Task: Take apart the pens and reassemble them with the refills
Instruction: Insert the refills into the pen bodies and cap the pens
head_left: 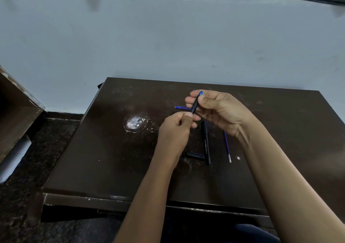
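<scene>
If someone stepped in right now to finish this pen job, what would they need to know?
Left hand and right hand both grip one black pen, blue tip up, above the dark table.
On the table: a whole black pen, a loose cap, a blue refill and another blue piece.
Done: cap off, refill out.
Left: finish the held pen, then the second.

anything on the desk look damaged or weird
Yes: the dark desk top has a whitish worn patch left of the left hand, where the finish looks scraped off. A small white fleck lies beside the loose blue refill.
</scene>
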{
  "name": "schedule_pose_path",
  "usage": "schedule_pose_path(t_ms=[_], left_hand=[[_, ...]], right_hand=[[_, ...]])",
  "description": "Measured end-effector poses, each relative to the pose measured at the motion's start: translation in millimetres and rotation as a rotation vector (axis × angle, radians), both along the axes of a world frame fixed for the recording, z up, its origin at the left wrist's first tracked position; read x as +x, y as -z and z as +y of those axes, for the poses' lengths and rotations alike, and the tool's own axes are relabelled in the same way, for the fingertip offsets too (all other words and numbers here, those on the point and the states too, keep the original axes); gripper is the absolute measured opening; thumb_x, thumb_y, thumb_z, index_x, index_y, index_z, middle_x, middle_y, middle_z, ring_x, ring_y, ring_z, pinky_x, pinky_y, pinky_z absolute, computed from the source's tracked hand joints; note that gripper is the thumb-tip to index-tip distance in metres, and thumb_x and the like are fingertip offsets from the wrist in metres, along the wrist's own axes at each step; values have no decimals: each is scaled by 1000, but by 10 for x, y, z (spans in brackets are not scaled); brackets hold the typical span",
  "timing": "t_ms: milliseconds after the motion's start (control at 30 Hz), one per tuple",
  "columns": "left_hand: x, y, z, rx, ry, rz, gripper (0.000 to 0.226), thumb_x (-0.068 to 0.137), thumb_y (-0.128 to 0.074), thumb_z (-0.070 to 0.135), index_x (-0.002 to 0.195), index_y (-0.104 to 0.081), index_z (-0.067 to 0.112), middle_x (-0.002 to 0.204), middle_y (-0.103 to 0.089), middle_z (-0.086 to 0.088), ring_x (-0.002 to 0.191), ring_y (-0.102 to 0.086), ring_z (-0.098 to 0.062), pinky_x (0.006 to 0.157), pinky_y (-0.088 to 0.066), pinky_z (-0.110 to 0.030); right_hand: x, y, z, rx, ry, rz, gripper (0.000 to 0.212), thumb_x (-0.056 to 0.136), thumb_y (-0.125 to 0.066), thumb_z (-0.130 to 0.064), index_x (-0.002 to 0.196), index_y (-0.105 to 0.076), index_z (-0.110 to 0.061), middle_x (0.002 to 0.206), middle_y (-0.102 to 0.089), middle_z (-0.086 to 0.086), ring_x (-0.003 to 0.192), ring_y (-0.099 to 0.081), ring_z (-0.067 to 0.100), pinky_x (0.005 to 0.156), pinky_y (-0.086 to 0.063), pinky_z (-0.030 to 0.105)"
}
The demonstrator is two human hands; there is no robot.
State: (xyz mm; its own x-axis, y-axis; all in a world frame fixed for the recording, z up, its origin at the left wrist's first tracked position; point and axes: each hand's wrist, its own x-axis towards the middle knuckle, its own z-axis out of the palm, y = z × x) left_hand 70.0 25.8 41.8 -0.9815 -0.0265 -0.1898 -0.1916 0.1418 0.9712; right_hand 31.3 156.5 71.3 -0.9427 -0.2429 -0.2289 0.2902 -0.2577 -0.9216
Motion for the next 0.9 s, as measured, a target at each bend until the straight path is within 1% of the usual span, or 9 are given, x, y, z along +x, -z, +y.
schedule_pose_path(t_ms=[200,367,500,600,633,700,767,800,900], left_hand=[[-19,27,-30,-7,-35,62,33,96,-48,26,69,-67,33,65,-60,13,58,-45,-2,62,-35,-27],[-17,32,-36,-20,-75,104,33,96,-48,26,70,-67,32,62,-59,13,52,-45,-1,62,-36,-25],[0,-2,-31,-111,-133,163,30,97,-47,22,74,-66,28,64,-60,11,51,-49,5,53,-36,-8],[3,-18,-42,-173,-172,169,25,95,-47,17,81,-66,24,70,-63,9,54,-50,6,48,-37,-4],[-5,-15,-55,-172,-187,157,24,95,-47,16,83,-66,23,71,-64,9,52,-50,5,46,-37,-4],[-19,-1,-81,-180,-215,140,23,96,-47,16,85,-66,23,72,-64,10,54,-51,2,46,-37,-4],[-17,5,-83,-186,-220,127,21,96,-48,17,87,-67,22,73,-64,10,61,-53,0,51,-39,-3],[-10,2,-74,-189,-213,117,21,96,-48,18,88,-67,21,73,-64,11,63,-54,-1,52,-40,-3],[2,-10,-53,-199,-194,95,20,96,-48,18,93,-68,19,75,-64,11,66,-55,0,54,-40,-7]], right_hand=[[-12,46,-54,80,89,81,7,88,-61,-7,89,-68,-7,78,-74,2,71,-70,9,72,-55,19],[-23,67,-97,130,160,112,6,83,-68,-12,86,-71,-8,79,-73,3,73,-69,10,83,-53,23],[-19,98,-153,78,169,39,5,84,-67,-15,85,-71,-11,80,-73,1,74,-67,11,85,-51,26],[-24,148,-35,91,165,-73,5,84,-68,-17,90,-68,-17,88,-72,-1,82,-67,8,85,-48,24],[-23,186,11,227,163,-60,7,81,-72,-17,88,-68,-18,87,-72,0,81,-66,8,82,-47,24],[-11,300,57,748,52,13,17,72,-81,-16,85,-71,-16,86,-72,2,78,-64,11,74,-48,23],[36,387,-43,1338,-266,74,31,71,-82,-22,98,-71,-13,98,-70,5,90,-64,17,79,-52,27],[65,431,-116,1532,-430,88,41,72,-80,-25,109,-68,-12,110,-67,7,102,-61,22,86,-52,32],[151,516,-292,1691,-676,29,56,78,-76,-24,127,-53,-11,130,-50,14,121,-48,31,94,-45,39]])
